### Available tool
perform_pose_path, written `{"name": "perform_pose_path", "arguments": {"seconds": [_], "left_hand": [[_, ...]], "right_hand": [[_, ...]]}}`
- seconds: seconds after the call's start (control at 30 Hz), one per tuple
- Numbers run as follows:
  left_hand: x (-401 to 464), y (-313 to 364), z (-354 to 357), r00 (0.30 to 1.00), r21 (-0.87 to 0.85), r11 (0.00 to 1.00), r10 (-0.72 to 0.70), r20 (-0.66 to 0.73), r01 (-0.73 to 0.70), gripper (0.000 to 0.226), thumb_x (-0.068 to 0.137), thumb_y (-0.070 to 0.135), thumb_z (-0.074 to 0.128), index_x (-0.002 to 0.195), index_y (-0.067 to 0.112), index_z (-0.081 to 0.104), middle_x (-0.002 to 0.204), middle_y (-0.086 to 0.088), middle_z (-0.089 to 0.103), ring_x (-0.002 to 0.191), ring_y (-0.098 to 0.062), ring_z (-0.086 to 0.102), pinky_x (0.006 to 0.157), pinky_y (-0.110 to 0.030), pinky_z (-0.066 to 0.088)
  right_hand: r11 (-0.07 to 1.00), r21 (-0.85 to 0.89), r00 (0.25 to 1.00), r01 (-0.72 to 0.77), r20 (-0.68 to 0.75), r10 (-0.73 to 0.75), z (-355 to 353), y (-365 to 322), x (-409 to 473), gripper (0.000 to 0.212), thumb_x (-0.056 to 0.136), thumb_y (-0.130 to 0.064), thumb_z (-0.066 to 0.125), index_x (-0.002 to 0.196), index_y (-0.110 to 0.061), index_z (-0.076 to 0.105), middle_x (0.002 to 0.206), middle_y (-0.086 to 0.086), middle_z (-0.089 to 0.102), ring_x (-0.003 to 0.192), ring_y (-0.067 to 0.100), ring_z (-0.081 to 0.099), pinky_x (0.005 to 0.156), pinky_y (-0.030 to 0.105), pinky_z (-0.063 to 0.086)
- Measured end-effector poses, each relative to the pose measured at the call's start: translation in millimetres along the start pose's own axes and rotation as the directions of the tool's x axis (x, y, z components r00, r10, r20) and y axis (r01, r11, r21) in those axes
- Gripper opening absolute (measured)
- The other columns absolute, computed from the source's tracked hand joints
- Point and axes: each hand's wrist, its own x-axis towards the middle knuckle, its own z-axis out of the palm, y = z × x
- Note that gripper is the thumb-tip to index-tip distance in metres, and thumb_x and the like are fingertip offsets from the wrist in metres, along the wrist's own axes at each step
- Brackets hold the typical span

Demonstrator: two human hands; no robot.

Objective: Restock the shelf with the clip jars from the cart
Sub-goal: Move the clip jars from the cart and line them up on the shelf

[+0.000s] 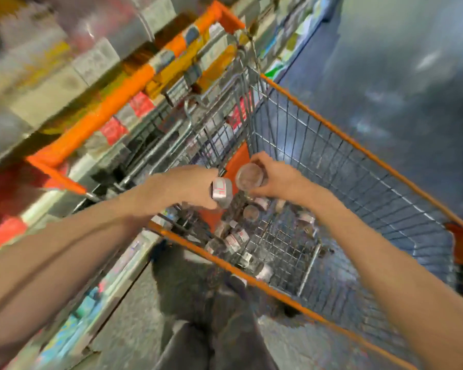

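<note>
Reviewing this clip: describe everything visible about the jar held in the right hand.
The small clear round jar looks like transparent plastic, with dark, blurred contents I cannot identify. Its circular end faces the camera, so it is tipped rather than upright. The right hand grips it from the side, fingers curled round its wall, above the orange-rimmed wire cart. It is close beside the left hand's jar; contact is unclear.

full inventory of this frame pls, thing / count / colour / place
cart: one, grey wire with orange rim, centre to right.
held jars: two, clear; a red-and-white labelled one in the left hand, another in the right hand, both above the cart.
jars in cart: several, clear with labels, on the basket floor; blur hides the count.
shelf: orange beams, blurred stock, left.
floor: grey.
left hand: grips a jar.
right hand: grips a jar.
</note>
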Motion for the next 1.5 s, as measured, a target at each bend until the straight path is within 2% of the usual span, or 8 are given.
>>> {"name": "perform_pose_path", "arguments": {"seconds": [0.13, 0.27, 0.33, 0.63, 0.87, 1.07, 1.17, 1.5], "left_hand": [[-37, -4, -29, 1.000, -0.048, 0.999, 0.013, -0.004, -0.013, 0.049, 0.076, 0.048, 0.070, 0.103, 0.015, 0.044, 0.081, 0.001, 0.049, 0.074, -0.019, 0.050, 0.060, -0.030, 0.035], [-78, -14, -57, 0.998, -0.146, 0.989, -0.003, -0.064, -0.007, 0.081, 0.076, 0.055, 0.069, 0.136, 0.012, 0.036, 0.129, -0.008, 0.051, 0.112, -0.023, 0.052, 0.075, -0.025, 0.037], [-101, -21, -68, 0.995, -0.164, 0.986, -0.032, -0.091, 0.016, 0.087, 0.076, 0.055, 0.069, 0.141, 0.011, 0.031, 0.136, -0.009, 0.048, 0.118, -0.025, 0.048, 0.074, -0.024, 0.032], [-220, -65, -112, 0.948, -0.128, 0.981, -0.173, -0.266, 0.143, 0.052, 0.071, 0.054, 0.073, 0.098, 0.021, 0.043, 0.091, 0.003, 0.050, 0.083, -0.016, 0.046, 0.069, -0.027, 0.033], [-327, -100, -115, 0.884, -0.280, 0.920, -0.356, -0.301, 0.275, 0.046, 0.072, 0.045, 0.077, 0.099, 0.018, 0.050, 0.082, 0.008, 0.053, 0.077, -0.013, 0.050, 0.059, -0.022, 0.037], [-410, -125, -104, 0.809, -0.335, 0.845, -0.513, -0.287, 0.417, 0.070, 0.072, 0.052, 0.073, 0.124, 0.013, 0.050, 0.120, -0.002, 0.059, 0.105, -0.020, 0.055, 0.092, -0.031, 0.044], [-447, -133, -103, 0.752, -0.405, 0.788, -0.591, -0.291, 0.463, 0.076, 0.070, 0.056, 0.073, 0.129, 0.016, 0.047, 0.125, 0.003, 0.055, 0.108, -0.015, 0.052, 0.097, -0.029, 0.042], [-527, -136, -123, 0.542, -0.534, 0.662, -0.745, -0.389, 0.526, 0.051, 0.065, 0.056, 0.076, 0.098, 0.025, 0.054, 0.085, 0.013, 0.059, 0.074, 0.000, 0.053, 0.059, -0.017, 0.039]], "right_hand": [[0.997, -0.058, 0.997, 0.057, -0.047, -0.059, -21, -31, -13, 0.065, 0.075, -0.038, 0.076, 0.125, -0.016, 0.041, 0.112, 0.001, 0.061, 0.090, 0.015, 0.056, 0.075, 0.029, 0.047], [0.984, -0.101, 0.986, 0.144, -0.066, -0.151, -43, -68, -22, 0.074, 0.078, -0.037, 0.073, 0.139, -0.018, 0.035, 0.129, 0.003, 0.055, 0.112, 0.019, 0.055, 0.090, 0.032, 0.047], [0.972, -0.138, 0.977, 0.190, -0.069, -0.201, -54, -90, -26, 0.075, 0.080, -0.038, 0.071, 0.142, -0.017, 0.036, 0.138, 0.002, 0.049, 0.121, 0.018, 0.049, 0.096, 0.027, 0.040], [0.920, -0.159, 0.921, 0.359, -0.101, -0.377, -84, -209, -41, 0.074, 0.077, -0.031, 0.076, 0.139, -0.014, 0.039, 0.135, 0.001, 0.048, 0.120, 0.014, 0.047, 0.092, 0.017, 0.037], [0.784, -0.278, 0.809, 0.555, -0.040, -0.587, -77, -310, -40, 0.076, 0.076, -0.033, 0.075, 0.140, -0.014, 0.039, 0.139, 0.000, 0.047, 0.125, 0.014, 0.045, 0.088, 0.010, 0.029], [0.638, -0.289, 0.679, 0.714, 0.062, -0.732, -63, -400, -47, 0.072, 0.074, -0.032, 0.077, 0.136, -0.014, 0.045, 0.130, 0.002, 0.054, 0.116, 0.014, 0.051, 0.092, 0.019, 0.037], [0.550, -0.293, 0.600, 0.782, 0.112, -0.792, -61, -435, -50, 0.070, 0.074, -0.036, 0.077, 0.134, -0.017, 0.046, 0.128, -0.003, 0.055, 0.112, 0.010, 0.051, 0.089, 0.018, 0.038], [0.305, -0.223, 0.340, 0.926, 0.139, -0.930, -89, -527, -64, 0.069, 0.066, -0.047, 0.077, 0.126, -0.024, 0.051, 0.111, -0.015, 0.056, 0.101, 0.001, 0.053, 0.084, 0.015, 0.042]]}}
